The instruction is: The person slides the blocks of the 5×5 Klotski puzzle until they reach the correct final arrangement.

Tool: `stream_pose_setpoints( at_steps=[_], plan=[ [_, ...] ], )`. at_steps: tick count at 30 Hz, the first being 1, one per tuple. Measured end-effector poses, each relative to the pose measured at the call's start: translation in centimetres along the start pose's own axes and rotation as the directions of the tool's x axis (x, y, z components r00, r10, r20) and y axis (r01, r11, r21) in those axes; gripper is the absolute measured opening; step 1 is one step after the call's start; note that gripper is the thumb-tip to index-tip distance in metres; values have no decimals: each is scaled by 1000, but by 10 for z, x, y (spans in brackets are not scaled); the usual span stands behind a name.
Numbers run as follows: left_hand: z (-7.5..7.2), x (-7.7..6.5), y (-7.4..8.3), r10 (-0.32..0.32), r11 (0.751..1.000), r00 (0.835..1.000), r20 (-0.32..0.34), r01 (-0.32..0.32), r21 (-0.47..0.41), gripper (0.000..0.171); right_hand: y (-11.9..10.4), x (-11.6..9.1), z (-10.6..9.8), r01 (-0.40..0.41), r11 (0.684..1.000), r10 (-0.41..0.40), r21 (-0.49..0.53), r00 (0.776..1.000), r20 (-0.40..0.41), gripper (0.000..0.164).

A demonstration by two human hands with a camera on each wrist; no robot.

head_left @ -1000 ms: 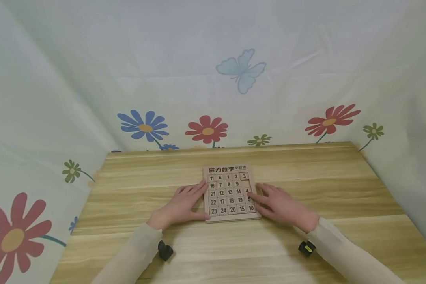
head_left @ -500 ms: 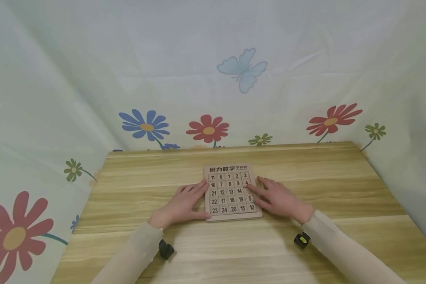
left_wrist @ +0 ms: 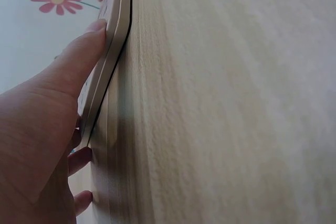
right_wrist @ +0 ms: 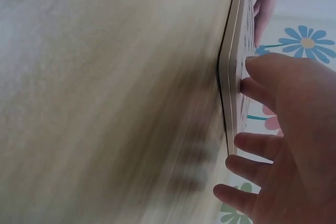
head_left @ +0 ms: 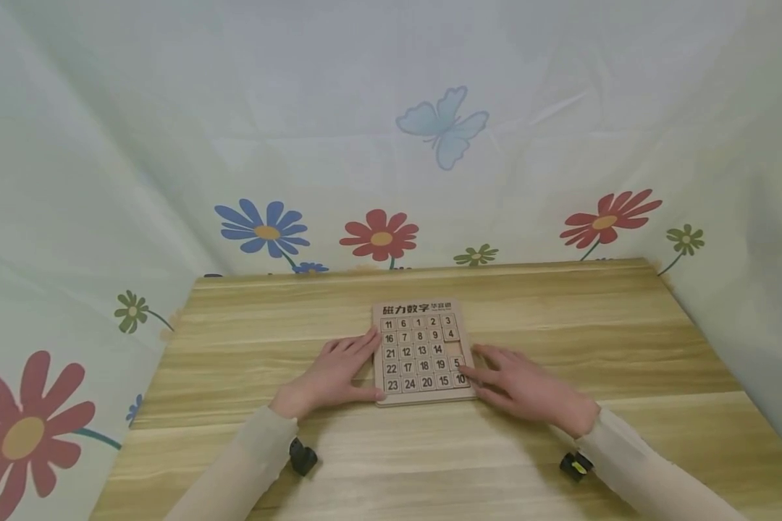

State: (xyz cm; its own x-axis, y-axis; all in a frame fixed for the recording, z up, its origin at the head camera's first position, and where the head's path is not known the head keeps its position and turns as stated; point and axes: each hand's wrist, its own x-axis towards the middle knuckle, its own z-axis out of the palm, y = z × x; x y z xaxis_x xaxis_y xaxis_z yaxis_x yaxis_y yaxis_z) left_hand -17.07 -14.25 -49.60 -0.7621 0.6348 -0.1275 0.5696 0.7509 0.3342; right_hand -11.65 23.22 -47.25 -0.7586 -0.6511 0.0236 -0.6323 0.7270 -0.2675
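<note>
A wooden number slide puzzle (head_left: 425,397) lies flat on the table, its tiles in a grid under a line of dark print. The gap is in the right-hand column, between tile 4 (head_left: 452,333) and tile 5 (head_left: 457,362). My left hand (head_left: 331,376) rests along the puzzle's left side, fingertips at the edge and thumb on the near corner. In the left wrist view that thumb (left_wrist: 86,51) presses the frame's rim. My right hand (head_left: 524,387) reaches in from the right, its index fingertip touching the lower part of tile 5. Its other fingers extend beside the right edge.
The wood-grain table (head_left: 391,463) extends around the puzzle on all sides. Behind it and at both sides hangs a pale cloth (head_left: 300,108) printed with flowers and a butterfly. Each wrist wears a small black camera, left (head_left: 303,458) and right (head_left: 576,466).
Tile 4 has slid up one place, away from me, so the gap moved below it. My right index finger then shifted down from tile 4 to tile 5. The left hand stays put.
</note>
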Motion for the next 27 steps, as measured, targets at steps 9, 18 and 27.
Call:
stream_pose_setpoints(
  at_steps=[9,18,27],
  plan=[
    [-3,0,2,0,1000,1000,-5,0,-8,109,5,14,5,-79,997,80,24,996,-27,52],
    [-1,-1,4,-6,1000,1000,-4,5,-9,110,3,1,9,60,998,-60,-3,997,-46,48],
    [-1,-1,3,-3,1000,1000,-10,3,-7,109,-5,-19,3,103,994,-103,-47,995,5,46]
  ],
)
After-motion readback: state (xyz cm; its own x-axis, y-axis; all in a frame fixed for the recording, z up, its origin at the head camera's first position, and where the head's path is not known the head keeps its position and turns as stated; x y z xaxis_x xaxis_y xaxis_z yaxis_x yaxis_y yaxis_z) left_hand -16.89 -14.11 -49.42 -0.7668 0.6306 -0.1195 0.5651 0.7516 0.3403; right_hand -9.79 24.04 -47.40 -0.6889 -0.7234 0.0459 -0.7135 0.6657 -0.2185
